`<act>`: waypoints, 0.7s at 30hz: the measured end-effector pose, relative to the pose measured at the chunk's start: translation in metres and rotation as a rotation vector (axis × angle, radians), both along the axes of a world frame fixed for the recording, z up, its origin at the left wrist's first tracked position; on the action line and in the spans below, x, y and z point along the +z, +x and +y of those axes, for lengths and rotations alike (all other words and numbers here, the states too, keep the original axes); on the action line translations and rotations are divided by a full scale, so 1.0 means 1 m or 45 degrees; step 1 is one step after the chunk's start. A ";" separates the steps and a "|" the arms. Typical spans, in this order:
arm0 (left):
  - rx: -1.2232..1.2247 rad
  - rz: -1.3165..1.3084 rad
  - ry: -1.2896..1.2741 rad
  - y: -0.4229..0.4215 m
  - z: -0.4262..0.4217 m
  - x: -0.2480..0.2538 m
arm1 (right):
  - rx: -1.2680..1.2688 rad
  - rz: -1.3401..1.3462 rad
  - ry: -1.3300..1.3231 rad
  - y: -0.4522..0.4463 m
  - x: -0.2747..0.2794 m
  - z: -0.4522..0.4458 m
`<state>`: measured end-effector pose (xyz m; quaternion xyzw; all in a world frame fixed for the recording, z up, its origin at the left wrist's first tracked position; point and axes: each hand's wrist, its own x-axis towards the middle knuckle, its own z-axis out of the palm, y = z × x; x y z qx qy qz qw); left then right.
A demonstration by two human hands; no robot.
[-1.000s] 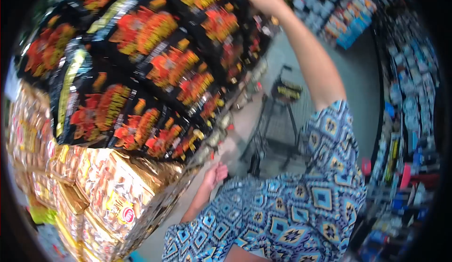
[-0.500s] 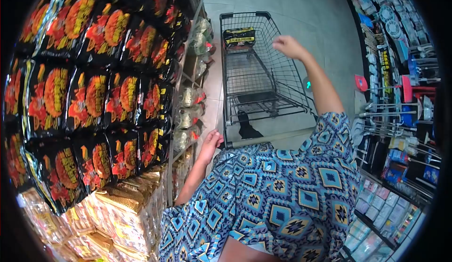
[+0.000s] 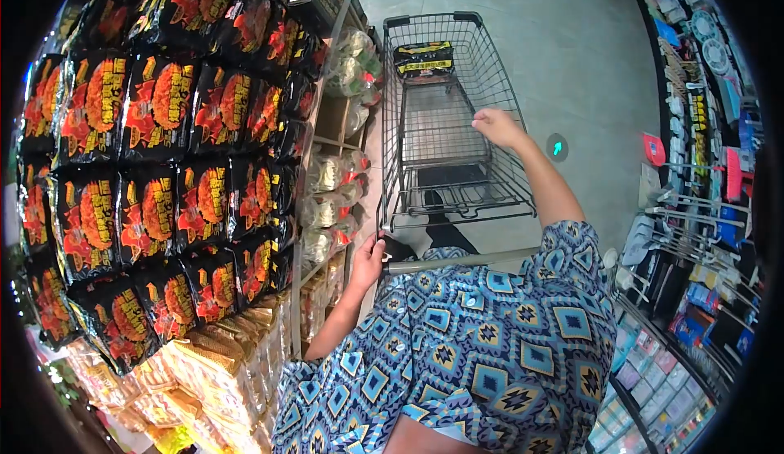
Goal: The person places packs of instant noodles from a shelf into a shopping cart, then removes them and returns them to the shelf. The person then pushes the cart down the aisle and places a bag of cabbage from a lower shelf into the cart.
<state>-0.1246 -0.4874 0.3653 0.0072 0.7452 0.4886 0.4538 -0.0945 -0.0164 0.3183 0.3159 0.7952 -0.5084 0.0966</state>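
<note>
My right hand (image 3: 500,129) is over the right side of a wire shopping cart (image 3: 510,178), fingers bent inward, with no object visible in them. My left hand (image 3: 369,261) is low on the left, its fingers curled, close beside the left end of the cart's pale handle bar (image 3: 457,261). Whether it grips anything there I cannot make out. A black packet with a yellow band (image 3: 424,60) lies at the far end of the cart.
On the left, black noodle packets (image 3: 159,95) with red and orange print hang in rows above golden wrapped packs (image 3: 220,356). Clear bags (image 3: 322,209) line the shelf edge beside the cart. Household goods (image 3: 710,201) hang at right. A green arrow marker (image 3: 558,147) is on the floor.
My right hand has come back towards me, now over the cart's nearer half. The cart sits slightly farther from my body. The view has shifted, bringing more noodle packets into sight.
</note>
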 end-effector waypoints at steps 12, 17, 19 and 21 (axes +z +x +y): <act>-0.046 0.298 -0.179 -0.012 0.046 0.002 | 0.178 -0.074 0.308 -0.098 -0.041 0.047; 0.018 0.264 -0.183 -0.027 0.057 0.002 | -0.039 -0.197 0.530 -0.147 -0.082 0.076; 0.063 0.192 -0.191 -0.027 0.058 0.002 | -0.049 -0.232 0.587 -0.163 -0.099 0.090; 0.103 0.196 -0.167 -0.027 0.057 0.001 | -0.071 -0.261 0.648 -0.184 -0.115 0.105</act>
